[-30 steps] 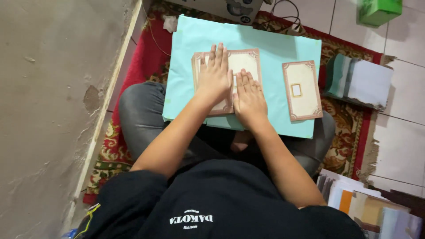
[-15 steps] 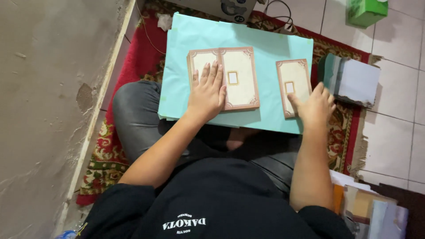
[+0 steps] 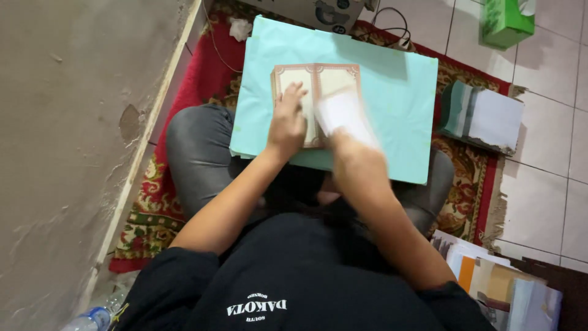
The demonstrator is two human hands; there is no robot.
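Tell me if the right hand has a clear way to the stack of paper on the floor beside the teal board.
Probably yes. The right hand holds a blurred card, but nothing stands between it and the stack of paper.

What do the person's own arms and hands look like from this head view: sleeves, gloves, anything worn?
Both arms are bare from the short black sleeves of a black T-shirt down. The left hand and right hand wear no gloves. No watch, ring or band shows, though the right hand is motion-blurred, so small items cannot be ruled out there.
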